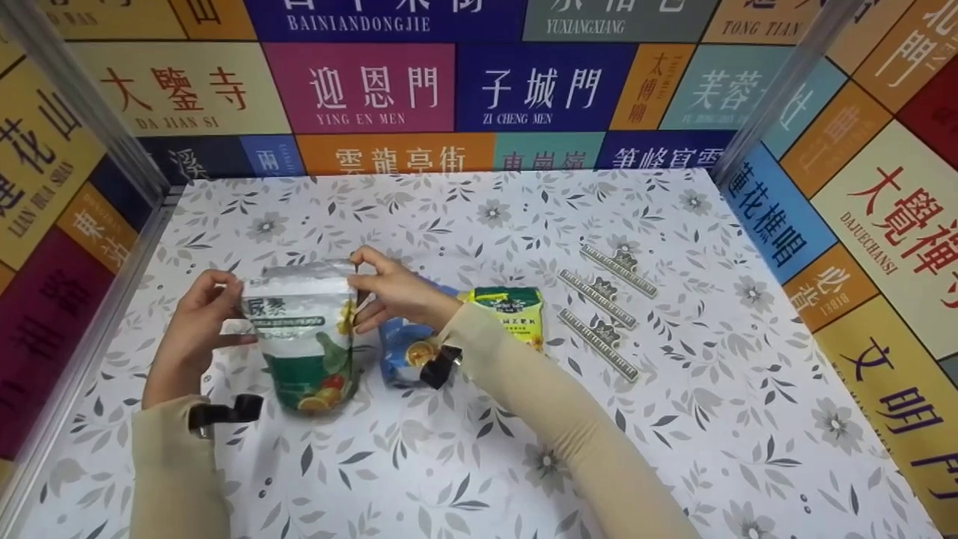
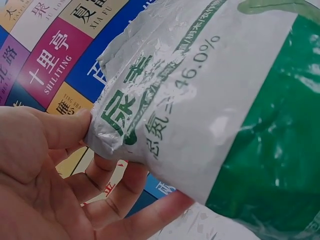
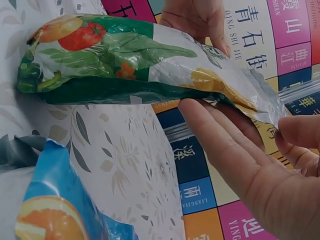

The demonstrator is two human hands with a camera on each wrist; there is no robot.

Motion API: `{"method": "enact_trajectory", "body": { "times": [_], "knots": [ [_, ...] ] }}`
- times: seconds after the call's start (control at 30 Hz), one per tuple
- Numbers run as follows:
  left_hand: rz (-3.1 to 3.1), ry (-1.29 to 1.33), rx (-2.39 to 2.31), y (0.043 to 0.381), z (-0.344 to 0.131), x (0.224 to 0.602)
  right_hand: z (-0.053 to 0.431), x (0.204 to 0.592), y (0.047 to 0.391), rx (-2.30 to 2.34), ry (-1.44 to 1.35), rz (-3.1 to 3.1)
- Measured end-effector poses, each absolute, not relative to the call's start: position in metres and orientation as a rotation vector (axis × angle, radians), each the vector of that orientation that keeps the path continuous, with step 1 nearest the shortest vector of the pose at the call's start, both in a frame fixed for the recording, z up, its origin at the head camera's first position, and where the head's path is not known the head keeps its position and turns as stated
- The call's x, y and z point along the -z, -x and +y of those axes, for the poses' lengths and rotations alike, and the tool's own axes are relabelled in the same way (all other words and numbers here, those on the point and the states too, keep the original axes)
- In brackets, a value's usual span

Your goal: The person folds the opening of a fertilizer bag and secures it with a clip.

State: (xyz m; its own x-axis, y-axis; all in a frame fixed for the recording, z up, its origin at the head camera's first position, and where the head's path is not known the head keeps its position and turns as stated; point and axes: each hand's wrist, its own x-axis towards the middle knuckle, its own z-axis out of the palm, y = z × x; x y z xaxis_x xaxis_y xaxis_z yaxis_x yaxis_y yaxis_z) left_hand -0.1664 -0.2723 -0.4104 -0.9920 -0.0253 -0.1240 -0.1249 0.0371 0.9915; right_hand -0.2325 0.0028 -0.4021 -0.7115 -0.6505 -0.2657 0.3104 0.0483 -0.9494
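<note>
1. Left hand [image 1: 192, 326]: thumb and fingers pinch the upper edge of a green-and-white bag [image 1: 303, 340] on its left side; the lower fingers reach out below the pinch, beside the bag
2. Right hand [image 1: 397, 292]: thumb and finger pinch the same bag at its upper right corner; other fingers extend along its side, as the right wrist view shows
3. Bag position: upright between both hands, top edge level with the pinches, body hanging below them; printed with vegetables and fruit; from where I stand, cannot tell whether the base touches the tabletop [image 1: 449, 471]
4. Blue bag [image 1: 397, 333], orange slice printed on it: just right of the held bag, under the right hand and partly hidden by it
5. Yellow-and-green packet [image 1: 516, 311]: right of the right hand, partly behind that forearm's beige sleeve [image 1: 576, 427]
6. Three clips [image 1: 597, 299]: well to the right of the right hand, set apart from one another in a slanting row, long edges roughly parallel
7. Black strap [image 1: 224, 413] at the left wrist, below the left hand; a wall [image 1: 359, 86] of coloured lettered panels stands beyond both hands
</note>
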Motion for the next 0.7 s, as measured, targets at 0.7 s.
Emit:
{"method": "enact_trajectory", "body": {
  "times": [0.7],
  "knots": [
    [2.125, 0.169, -2.28, 0.1678, -0.2703, 0.4087, 0.0015, 0.3949, 0.2308, 1.759, 0.442, 1.767]
  ]
}}
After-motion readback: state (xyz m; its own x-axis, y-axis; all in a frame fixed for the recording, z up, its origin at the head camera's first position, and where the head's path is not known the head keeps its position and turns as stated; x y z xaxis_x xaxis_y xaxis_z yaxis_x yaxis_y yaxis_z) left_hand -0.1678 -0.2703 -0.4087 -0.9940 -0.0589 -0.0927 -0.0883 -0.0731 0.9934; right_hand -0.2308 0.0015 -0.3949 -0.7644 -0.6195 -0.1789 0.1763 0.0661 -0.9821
